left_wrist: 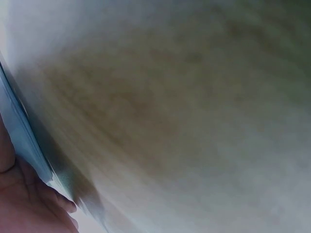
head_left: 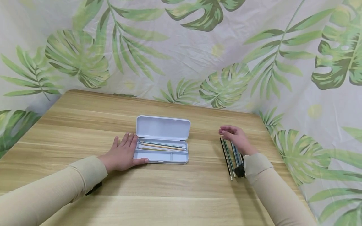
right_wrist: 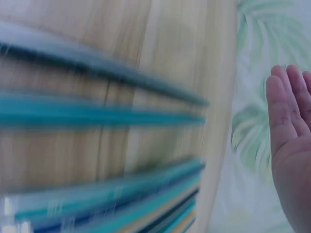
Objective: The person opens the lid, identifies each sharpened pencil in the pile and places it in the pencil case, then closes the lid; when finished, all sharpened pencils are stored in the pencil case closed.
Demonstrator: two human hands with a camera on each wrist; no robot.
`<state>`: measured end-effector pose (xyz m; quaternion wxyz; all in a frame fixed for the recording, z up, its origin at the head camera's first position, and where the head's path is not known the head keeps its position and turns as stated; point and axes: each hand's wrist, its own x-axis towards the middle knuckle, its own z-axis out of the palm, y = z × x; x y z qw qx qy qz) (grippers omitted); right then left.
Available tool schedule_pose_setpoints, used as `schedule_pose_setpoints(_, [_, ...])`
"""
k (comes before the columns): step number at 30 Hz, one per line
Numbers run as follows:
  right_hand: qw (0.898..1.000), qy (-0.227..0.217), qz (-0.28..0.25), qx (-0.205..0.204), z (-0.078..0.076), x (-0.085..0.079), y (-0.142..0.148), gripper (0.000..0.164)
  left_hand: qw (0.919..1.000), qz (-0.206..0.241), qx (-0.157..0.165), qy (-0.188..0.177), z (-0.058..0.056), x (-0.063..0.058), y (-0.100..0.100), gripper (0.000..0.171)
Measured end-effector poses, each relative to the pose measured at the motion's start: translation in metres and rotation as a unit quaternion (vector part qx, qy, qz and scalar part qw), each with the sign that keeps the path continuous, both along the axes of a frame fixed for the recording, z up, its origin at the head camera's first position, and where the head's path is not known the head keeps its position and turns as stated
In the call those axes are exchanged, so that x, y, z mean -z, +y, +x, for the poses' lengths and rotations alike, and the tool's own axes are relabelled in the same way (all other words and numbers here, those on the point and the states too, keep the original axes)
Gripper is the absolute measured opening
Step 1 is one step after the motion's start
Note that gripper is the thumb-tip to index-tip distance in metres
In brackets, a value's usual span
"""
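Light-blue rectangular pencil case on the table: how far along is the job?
Done: the light-blue rectangular pencil case stands open, with a few slender yellow and teal pencils in its rear compartment.
In hand: the left hand rests against the case's left end; the right hand, apparently holding nothing, is near the loose, slender dark and blue-green pencils.
Remaining, probably: putting those loose pencils in, then shutting the raised lid.
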<state>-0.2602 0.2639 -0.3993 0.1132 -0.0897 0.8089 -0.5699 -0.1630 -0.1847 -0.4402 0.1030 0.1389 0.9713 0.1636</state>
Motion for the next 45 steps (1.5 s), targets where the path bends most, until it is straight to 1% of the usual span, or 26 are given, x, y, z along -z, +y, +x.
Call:
schedule_pose_setpoints(3, [0.999,0.001,-0.016,0.035,0.0,0.002,0.019,0.044,1.0,-0.001,0.0,0.0,0.0,0.0,0.0,0.119])
schedule_pose_setpoints(8, [0.996,-0.012,-0.033,0.078,0.006,0.004,0.042,0.048,1.0,-0.004,0.0,-0.001,-0.001,0.003,-0.001,0.119])
schedule_pose_setpoints(14, [0.991,-0.02,0.003,0.129,0.014,0.011,0.059,0.053,1.0,0.002,0.0,0.003,0.0,0.003,-0.001,0.117])
schedule_pose_setpoints(19, [0.987,-0.03,0.031,0.157,0.019,0.018,0.067,0.052,0.9999,0.011,0.0,0.006,0.001,0.002,-0.001,0.117])
schedule_pose_setpoints(23, [0.984,-0.035,0.062,0.164,0.021,0.023,0.071,0.05,0.9999,0.012,0.0,0.007,0.001,0.003,-0.003,0.117])
schedule_pose_setpoints(27, [0.982,-0.029,0.099,0.161,0.022,0.027,0.075,0.046,0.9998,0.021,0.001,0.005,-0.001,0.004,-0.003,0.118])
schedule_pose_setpoints(31, [0.976,-0.016,0.15,0.158,0.024,0.027,0.077,0.042,0.9999,0.013,0.002,0.003,-0.001,0.002,-0.001,0.119])
schedule_pose_setpoints(35, [0.972,-0.017,0.176,0.157,0.024,0.025,0.077,0.043,1.0,0.006,0.001,0.002,-0.001,0.001,-0.001,0.118])
schedule_pose_setpoints(41, [0.974,-0.039,0.166,0.147,0.021,0.032,0.078,0.047,1.0,0.005,0.001,0.0,-0.003,0.003,-0.002,0.117])
schedule_pose_setpoints(44, [0.976,-0.051,0.15,0.151,0.02,0.035,0.076,0.049,1.0,0.005,0.001,0.001,-0.002,0.001,-0.001,0.117])
schedule_pose_setpoints(45, [0.975,-0.051,0.155,0.151,0.02,0.035,0.074,0.049,1.0,0.005,0.001,0.0,-0.002,0.001,-0.001,0.116])
